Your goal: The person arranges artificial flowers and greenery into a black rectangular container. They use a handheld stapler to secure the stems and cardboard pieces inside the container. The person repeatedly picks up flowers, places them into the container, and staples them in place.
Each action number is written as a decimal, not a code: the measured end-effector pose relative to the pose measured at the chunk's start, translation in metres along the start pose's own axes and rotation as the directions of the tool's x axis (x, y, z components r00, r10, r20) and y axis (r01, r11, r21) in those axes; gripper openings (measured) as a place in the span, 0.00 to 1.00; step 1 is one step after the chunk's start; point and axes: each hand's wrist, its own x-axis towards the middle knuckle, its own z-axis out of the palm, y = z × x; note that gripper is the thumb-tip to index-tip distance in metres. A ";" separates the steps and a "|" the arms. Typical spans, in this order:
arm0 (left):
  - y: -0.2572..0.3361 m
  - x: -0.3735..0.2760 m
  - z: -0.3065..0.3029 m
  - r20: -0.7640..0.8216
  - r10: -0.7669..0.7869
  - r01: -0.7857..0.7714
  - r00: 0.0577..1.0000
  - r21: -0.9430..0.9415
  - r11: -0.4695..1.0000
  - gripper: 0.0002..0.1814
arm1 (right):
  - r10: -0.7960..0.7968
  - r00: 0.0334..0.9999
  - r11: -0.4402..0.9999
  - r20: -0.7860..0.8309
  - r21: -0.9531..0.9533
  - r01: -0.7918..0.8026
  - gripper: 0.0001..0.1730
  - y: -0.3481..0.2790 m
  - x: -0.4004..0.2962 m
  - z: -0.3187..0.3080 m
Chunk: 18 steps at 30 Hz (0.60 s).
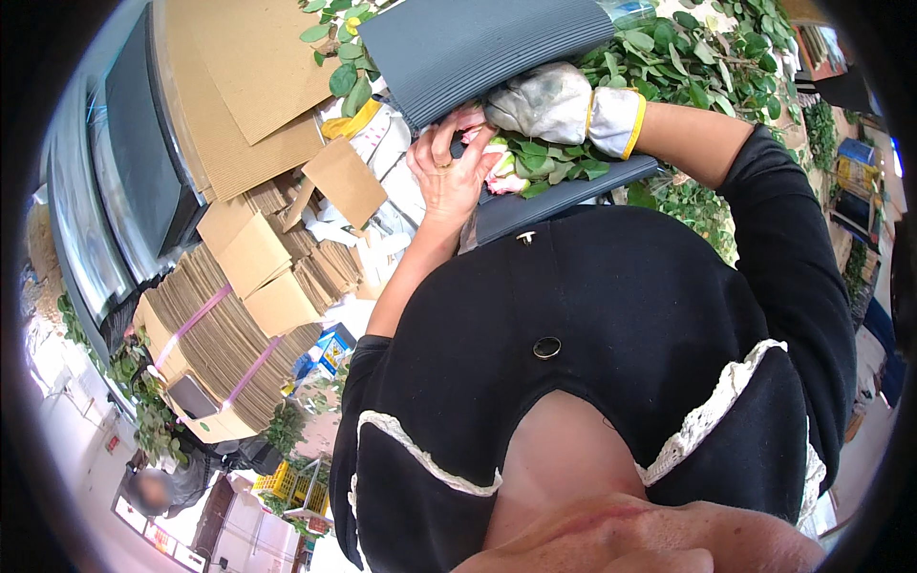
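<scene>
My bare left hand (448, 165), with a ring on one finger, has its thumb and fingers closed around the head of a pink rose (471, 118). More pink-and-white roses (507, 179) lie beside the thumb, their leaves (551, 163) pointing right. They rest on a dark grey corrugated sheet (559, 197) close to my chest. Its ribbed upper part (487, 50) curves over beyond the flowers. My right hand (548, 104), in a soiled white work glove with yellow trim, lies over the leafy stems at the sheet's edge. Its fingertips are hidden.
Left of my hands lie loose cardboard pieces (347, 179), a white glove with a yellow cuff (354, 120), and a strapped cardboard stack (215, 336) with a phone (192, 396) on it. Large cardboard sheets (251, 71) stand beyond. Cut foliage (688, 57) spreads right. A person (179, 487) is at lower left.
</scene>
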 end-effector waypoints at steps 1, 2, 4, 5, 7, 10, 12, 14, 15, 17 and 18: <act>0.000 0.000 0.000 0.025 0.006 -0.007 1.000 0.009 1.000 0.21 | -0.027 0.998 0.999 -0.053 -0.040 0.025 0.10 0.001 0.001 -0.012; -0.001 0.000 0.001 0.050 0.012 -0.013 0.999 0.018 1.000 0.21 | -0.056 0.993 0.996 -0.105 -0.082 0.048 0.09 0.000 0.001 -0.018; -0.003 0.006 0.001 0.141 0.037 -0.042 0.989 0.034 0.999 0.23 | -0.061 0.995 0.994 -0.084 -0.097 0.053 0.09 0.001 0.003 -0.008; -0.006 0.004 0.003 0.169 -0.021 0.035 0.985 -0.079 0.996 0.23 | -0.044 0.997 0.997 -0.067 -0.068 0.039 0.09 -0.001 0.001 -0.005; -0.011 0.005 0.009 0.235 -0.114 0.183 0.965 -0.299 0.936 0.23 | 0.016 1.000 0.998 0.010 -0.056 -0.015 0.10 -0.005 0.003 -0.002; -0.019 0.011 0.012 0.281 -0.148 0.259 0.948 -0.412 0.873 0.24 | 0.108 0.982 0.994 0.156 0.011 -0.111 0.11 -0.008 0.010 -0.011; -0.016 0.016 0.005 0.294 -0.156 0.262 0.943 -0.366 0.893 0.24 | 0.136 0.954 0.987 0.268 0.045 -0.154 0.12 -0.014 0.013 -0.028; -0.018 0.011 0.001 0.250 -0.190 0.269 0.949 -0.336 0.902 0.22 | 0.172 0.956 0.985 0.236 -0.028 -0.170 0.11 -0.027 0.031 -0.063; -0.015 0.011 0.002 0.237 -0.183 0.258 0.954 -0.336 0.906 0.21 | 0.191 0.960 0.980 0.206 -0.095 -0.174 0.10 -0.033 0.036 -0.080; -0.023 0.012 0.002 0.242 -0.110 0.210 0.964 -0.440 0.873 0.19 | 0.159 0.964 0.980 0.214 0.085 -0.181 0.10 -0.023 0.033 -0.057; -0.027 0.015 -0.004 0.347 -0.192 0.378 0.918 -0.620 0.687 0.17 | 0.193 0.942 0.962 0.273 0.134 -0.236 0.10 -0.019 0.023 -0.038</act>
